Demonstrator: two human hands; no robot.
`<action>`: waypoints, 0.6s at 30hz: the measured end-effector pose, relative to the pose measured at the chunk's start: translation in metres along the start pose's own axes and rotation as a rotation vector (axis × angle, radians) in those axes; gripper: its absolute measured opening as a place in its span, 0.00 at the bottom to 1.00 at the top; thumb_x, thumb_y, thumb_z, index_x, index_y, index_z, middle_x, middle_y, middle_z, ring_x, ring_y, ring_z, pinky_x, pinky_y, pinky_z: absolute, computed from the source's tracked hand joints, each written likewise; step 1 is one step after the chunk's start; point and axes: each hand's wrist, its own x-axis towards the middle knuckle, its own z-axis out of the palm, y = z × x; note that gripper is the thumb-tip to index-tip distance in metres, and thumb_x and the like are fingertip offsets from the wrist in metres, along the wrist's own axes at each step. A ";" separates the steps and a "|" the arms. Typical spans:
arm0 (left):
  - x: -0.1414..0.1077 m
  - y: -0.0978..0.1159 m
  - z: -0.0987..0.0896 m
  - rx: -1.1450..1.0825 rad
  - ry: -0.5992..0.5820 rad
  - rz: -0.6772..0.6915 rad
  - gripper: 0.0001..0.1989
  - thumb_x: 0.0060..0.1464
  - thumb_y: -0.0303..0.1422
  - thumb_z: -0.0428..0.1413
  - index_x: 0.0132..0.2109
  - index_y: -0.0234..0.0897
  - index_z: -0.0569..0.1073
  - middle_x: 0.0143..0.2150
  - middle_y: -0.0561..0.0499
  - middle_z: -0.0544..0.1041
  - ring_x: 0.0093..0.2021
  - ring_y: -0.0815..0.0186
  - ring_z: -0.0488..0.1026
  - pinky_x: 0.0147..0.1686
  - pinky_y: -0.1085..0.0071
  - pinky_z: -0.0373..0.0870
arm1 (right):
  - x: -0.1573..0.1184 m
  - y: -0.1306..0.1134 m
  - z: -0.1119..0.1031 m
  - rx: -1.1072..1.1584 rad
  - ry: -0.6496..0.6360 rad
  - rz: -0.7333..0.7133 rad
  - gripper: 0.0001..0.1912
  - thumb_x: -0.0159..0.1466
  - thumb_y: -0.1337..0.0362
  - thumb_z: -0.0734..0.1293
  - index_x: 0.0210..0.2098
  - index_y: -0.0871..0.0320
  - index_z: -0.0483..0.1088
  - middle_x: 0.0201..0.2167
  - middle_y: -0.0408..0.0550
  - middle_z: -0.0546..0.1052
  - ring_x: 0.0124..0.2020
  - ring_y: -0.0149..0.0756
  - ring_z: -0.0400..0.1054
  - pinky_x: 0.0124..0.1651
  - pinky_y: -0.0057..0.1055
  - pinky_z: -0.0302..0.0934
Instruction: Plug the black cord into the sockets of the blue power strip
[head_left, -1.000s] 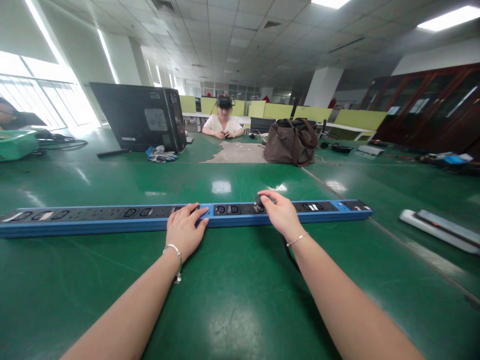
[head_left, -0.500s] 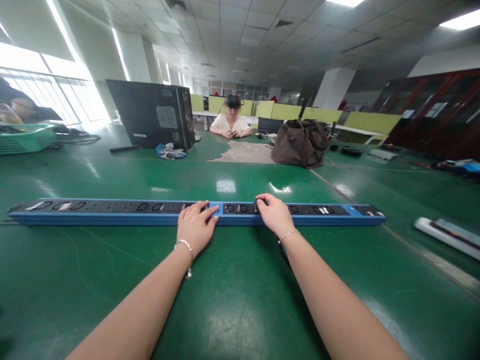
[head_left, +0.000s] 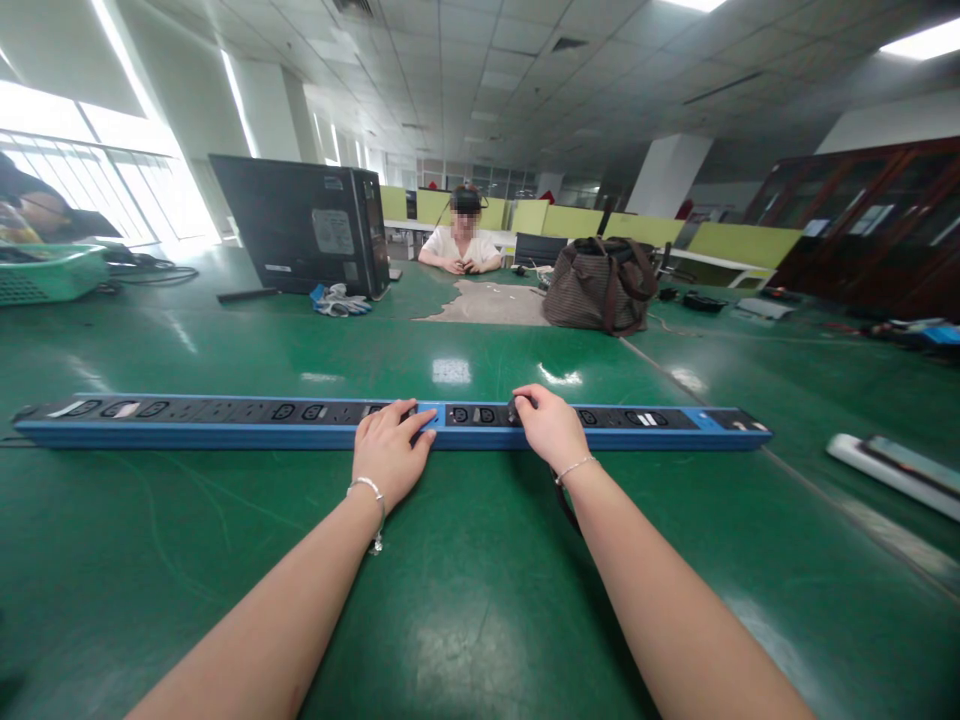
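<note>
A long blue power strip with black sockets lies crosswise on the green table. My left hand rests on the strip left of its middle, fingers stretched out and apart, one fingertip on a blue panel. Further right, my right hand pinches a black plug at the sockets. Most of the plug is hidden by the fingers, so I cannot tell how deep it sits. A black cord hangs down behind my right wrist.
Beyond the strip stand a black computer case, gloves and a brown bag. A green basket is at the left, a white bar-shaped object at the right. Another person sits across the table.
Both hands keep their places on the strip and at the plug. Only a very slight shift of the whole view shows.
</note>
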 end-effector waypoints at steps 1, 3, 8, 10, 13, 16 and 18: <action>0.000 0.000 0.000 -0.001 -0.002 -0.001 0.16 0.56 0.40 0.49 0.50 0.51 0.73 0.56 0.52 0.70 0.57 0.61 0.64 0.57 0.57 0.54 | 0.001 0.001 0.000 0.013 0.003 0.005 0.15 0.61 0.57 0.57 0.41 0.47 0.72 0.31 0.42 0.77 0.30 0.36 0.69 0.32 0.29 0.57; 0.000 0.001 -0.001 -0.002 -0.004 -0.004 0.16 0.56 0.40 0.49 0.50 0.51 0.73 0.56 0.52 0.70 0.57 0.61 0.63 0.57 0.57 0.54 | 0.002 0.003 0.000 0.024 0.014 0.011 0.15 0.61 0.56 0.57 0.41 0.47 0.73 0.32 0.42 0.77 0.30 0.36 0.68 0.32 0.29 0.56; 0.000 0.001 -0.001 -0.002 -0.002 -0.004 0.16 0.56 0.40 0.49 0.50 0.51 0.73 0.57 0.52 0.70 0.58 0.60 0.63 0.57 0.57 0.54 | 0.000 0.003 0.001 0.016 0.020 0.012 0.16 0.61 0.56 0.57 0.41 0.48 0.73 0.32 0.43 0.78 0.30 0.35 0.69 0.33 0.29 0.57; 0.000 0.001 0.000 -0.001 0.002 0.000 0.16 0.56 0.40 0.49 0.50 0.51 0.73 0.56 0.52 0.70 0.58 0.61 0.63 0.57 0.58 0.54 | -0.002 0.001 0.002 0.005 0.025 0.007 0.16 0.61 0.57 0.57 0.42 0.48 0.73 0.33 0.43 0.78 0.32 0.35 0.69 0.35 0.29 0.58; 0.000 0.000 0.001 0.000 0.005 0.002 0.15 0.56 0.40 0.49 0.50 0.51 0.73 0.56 0.52 0.70 0.57 0.61 0.64 0.57 0.58 0.54 | -0.007 -0.003 0.003 -0.052 0.045 0.001 0.16 0.62 0.57 0.56 0.44 0.47 0.72 0.33 0.44 0.78 0.34 0.37 0.70 0.38 0.30 0.59; 0.000 -0.001 0.001 0.002 0.007 0.000 0.15 0.56 0.40 0.49 0.49 0.52 0.73 0.56 0.52 0.71 0.57 0.61 0.64 0.57 0.58 0.55 | -0.011 -0.006 0.005 -0.110 0.065 0.006 0.17 0.63 0.56 0.55 0.45 0.46 0.71 0.34 0.45 0.78 0.35 0.38 0.70 0.39 0.32 0.60; 0.000 -0.001 0.001 0.002 0.009 0.003 0.15 0.56 0.40 0.49 0.49 0.52 0.73 0.56 0.52 0.71 0.57 0.61 0.64 0.57 0.58 0.55 | -0.012 -0.007 0.006 -0.113 0.067 0.021 0.17 0.63 0.56 0.55 0.46 0.46 0.71 0.34 0.45 0.77 0.35 0.39 0.70 0.39 0.33 0.60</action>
